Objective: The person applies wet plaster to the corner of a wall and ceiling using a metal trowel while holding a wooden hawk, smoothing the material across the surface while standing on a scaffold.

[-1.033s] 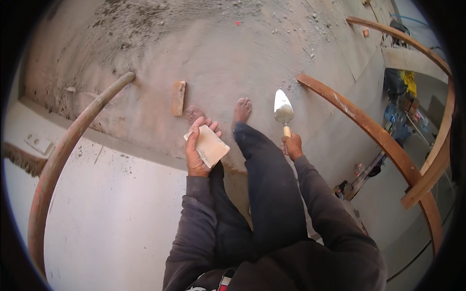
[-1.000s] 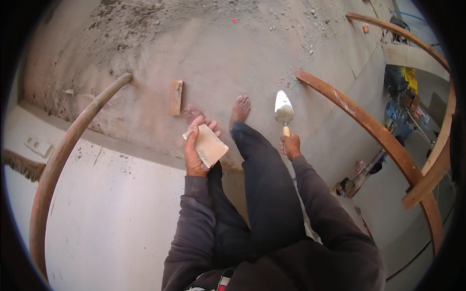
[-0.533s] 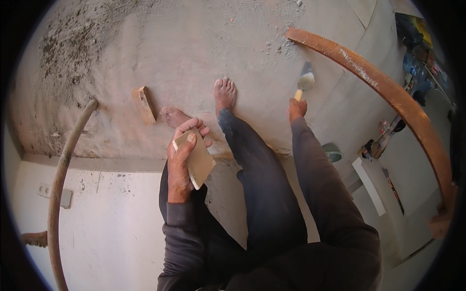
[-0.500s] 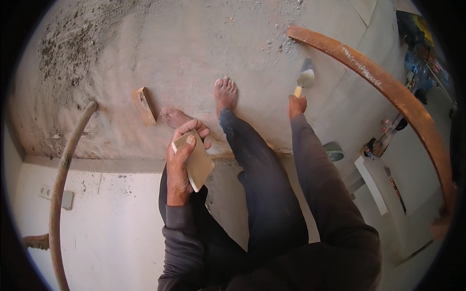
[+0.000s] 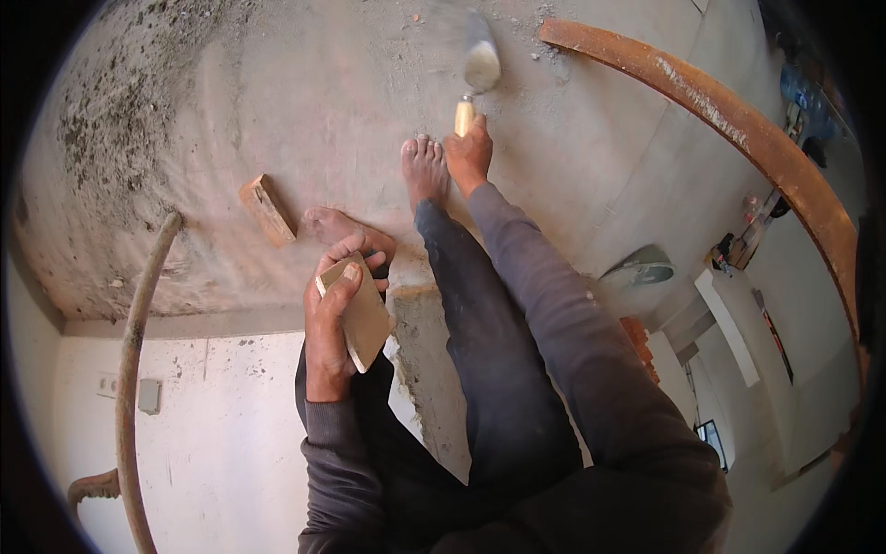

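My left hand [image 5: 323,337] grips a flat beige piece of tile [image 5: 371,319], with the thumb across its face and the fingers behind it. It is held up over my lower leg, near my left foot. My right hand [image 5: 472,152] is wrapped round the pale wooden handle of a trowel [image 5: 482,66]. The trowel's blade points away from me, above the grey, dusty surface just beyond my right foot; motion blurs its tip. Whether the blade touches that surface I cannot tell.
A short wooden block [image 5: 268,210] lies left of my feet. Gritty grey mortar [image 5: 129,106] covers the far left. A curved-looking wooden pole [image 5: 138,323] stands at left, a long brown plank [image 5: 711,111] at right. A greenish container [image 5: 650,266] is beyond my right forearm.
My right hand has swung the trowel leftward and farther away, from the right side to just beyond my right foot. My left hand keeps the tile piece, shifted slightly in view.
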`<state>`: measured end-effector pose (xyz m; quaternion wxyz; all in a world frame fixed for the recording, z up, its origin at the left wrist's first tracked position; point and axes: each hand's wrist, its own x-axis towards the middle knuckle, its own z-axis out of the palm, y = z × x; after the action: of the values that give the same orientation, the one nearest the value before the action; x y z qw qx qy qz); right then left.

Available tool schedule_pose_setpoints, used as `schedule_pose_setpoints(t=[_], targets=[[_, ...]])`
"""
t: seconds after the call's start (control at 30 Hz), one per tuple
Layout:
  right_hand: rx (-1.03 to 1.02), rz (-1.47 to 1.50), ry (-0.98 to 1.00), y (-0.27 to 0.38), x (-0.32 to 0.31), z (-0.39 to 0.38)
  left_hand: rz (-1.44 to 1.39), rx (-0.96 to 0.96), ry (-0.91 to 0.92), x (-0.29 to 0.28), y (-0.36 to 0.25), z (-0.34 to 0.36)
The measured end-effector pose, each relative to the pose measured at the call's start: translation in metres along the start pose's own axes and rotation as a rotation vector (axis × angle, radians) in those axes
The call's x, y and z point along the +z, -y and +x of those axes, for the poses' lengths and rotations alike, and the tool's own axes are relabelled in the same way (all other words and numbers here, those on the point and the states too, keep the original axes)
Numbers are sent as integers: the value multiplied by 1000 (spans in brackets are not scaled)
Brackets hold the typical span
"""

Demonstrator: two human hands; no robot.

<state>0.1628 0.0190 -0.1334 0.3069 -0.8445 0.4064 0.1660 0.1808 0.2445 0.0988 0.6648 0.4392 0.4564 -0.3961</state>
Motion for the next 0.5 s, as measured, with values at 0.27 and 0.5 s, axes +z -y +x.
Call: schedule_pose_setpoints(t=[0.27,0.5], targets=[[486,798,-63,-59,-69,12,-52,-1,-6,-1,-3,3],[518,608,30,-97,-108,57,-38,2,24,-2,-2,7]])
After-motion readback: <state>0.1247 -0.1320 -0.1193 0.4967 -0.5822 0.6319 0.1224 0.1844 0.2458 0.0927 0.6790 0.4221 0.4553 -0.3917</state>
